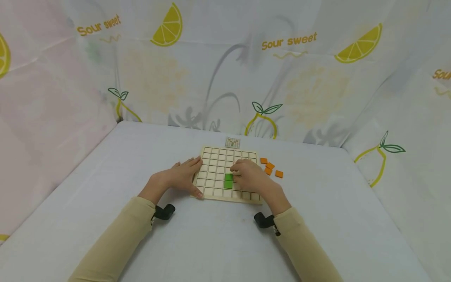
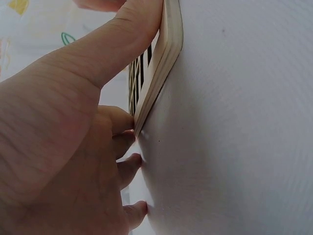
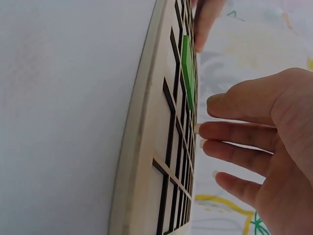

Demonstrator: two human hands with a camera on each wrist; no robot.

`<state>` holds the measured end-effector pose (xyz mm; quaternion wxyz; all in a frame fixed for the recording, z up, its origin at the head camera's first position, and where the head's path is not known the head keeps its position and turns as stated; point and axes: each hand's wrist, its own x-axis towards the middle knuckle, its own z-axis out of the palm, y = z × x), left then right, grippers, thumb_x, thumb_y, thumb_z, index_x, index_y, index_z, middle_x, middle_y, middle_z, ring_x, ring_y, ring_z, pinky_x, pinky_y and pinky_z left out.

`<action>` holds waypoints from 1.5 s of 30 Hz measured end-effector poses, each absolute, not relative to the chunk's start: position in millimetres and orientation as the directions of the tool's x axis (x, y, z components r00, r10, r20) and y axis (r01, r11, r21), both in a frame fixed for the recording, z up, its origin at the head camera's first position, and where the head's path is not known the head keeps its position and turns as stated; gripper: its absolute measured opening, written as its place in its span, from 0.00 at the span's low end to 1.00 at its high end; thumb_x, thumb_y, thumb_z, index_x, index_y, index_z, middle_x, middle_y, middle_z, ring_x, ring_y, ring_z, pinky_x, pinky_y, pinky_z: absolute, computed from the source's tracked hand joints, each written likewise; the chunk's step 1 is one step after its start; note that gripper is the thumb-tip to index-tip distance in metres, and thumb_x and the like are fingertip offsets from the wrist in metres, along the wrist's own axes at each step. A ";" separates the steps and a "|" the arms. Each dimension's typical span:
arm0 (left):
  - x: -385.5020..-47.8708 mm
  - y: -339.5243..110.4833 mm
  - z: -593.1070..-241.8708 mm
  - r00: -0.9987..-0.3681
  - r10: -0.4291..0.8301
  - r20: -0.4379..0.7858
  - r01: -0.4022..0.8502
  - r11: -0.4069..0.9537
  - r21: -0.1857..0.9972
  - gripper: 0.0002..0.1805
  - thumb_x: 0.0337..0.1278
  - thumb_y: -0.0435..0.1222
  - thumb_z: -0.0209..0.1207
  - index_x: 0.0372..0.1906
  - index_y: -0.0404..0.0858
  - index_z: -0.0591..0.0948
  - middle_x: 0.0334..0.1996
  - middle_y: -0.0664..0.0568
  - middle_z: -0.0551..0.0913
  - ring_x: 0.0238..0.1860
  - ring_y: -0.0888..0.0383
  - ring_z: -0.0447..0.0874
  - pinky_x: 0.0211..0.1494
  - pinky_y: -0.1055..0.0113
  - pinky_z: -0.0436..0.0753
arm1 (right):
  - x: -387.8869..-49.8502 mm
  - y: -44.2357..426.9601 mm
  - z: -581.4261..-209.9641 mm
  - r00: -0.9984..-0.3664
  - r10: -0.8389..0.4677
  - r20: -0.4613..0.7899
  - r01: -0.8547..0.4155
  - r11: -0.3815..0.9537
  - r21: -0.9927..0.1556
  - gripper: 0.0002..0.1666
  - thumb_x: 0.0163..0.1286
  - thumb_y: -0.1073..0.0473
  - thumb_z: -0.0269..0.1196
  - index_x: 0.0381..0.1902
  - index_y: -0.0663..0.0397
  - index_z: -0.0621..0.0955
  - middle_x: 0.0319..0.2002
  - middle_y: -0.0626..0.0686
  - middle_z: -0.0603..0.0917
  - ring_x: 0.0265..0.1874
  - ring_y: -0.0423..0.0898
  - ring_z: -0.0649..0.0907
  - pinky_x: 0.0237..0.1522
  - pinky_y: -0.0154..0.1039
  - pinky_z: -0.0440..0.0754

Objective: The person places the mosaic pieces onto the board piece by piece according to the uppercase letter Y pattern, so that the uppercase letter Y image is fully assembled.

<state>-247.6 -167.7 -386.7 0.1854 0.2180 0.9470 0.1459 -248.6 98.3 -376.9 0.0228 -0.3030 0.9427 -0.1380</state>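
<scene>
Risk noted: two green square tiles [image 1: 228,177] may be knocked askew if the low right hand [image 1: 253,177] brushes them.
Tiles lie near-middle on the pale wooden grid board [image 1: 229,199]. Right fingers parted, no hold visible; left hand [image 1: 181,176] spread, thumb and fingers touching the board's left side.

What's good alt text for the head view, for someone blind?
A person's left hand touches a gridded board while the right hand is over it, beside two green tiles. Orange tiles lie right of the board, a patterned card beyond it.
</scene>
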 end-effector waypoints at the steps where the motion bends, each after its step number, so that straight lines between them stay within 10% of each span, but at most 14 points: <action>1: -247.8 -167.6 -387.0 -0.836 0.467 -0.287 0.360 0.863 0.355 0.71 0.41 0.64 0.71 0.80 0.33 0.44 0.81 0.41 0.39 0.81 0.39 0.37 0.77 0.33 0.45 | -248.9 99.0 -376.9 -0.816 -0.577 0.041 -0.564 0.778 -0.278 0.17 0.71 0.61 0.62 0.55 0.56 0.84 0.52 0.52 0.85 0.54 0.50 0.83 0.55 0.44 0.82; 45: -246.0 -166.8 -383.5 -0.834 0.466 -0.295 0.357 0.864 0.356 0.71 0.42 0.63 0.71 0.80 0.33 0.43 0.81 0.40 0.39 0.81 0.38 0.36 0.77 0.32 0.44 | -250.1 142.5 -369.6 -0.863 -0.505 -0.004 -0.475 0.815 -0.332 0.19 0.66 0.66 0.57 0.53 0.58 0.84 0.51 0.56 0.85 0.52 0.51 0.83 0.52 0.48 0.82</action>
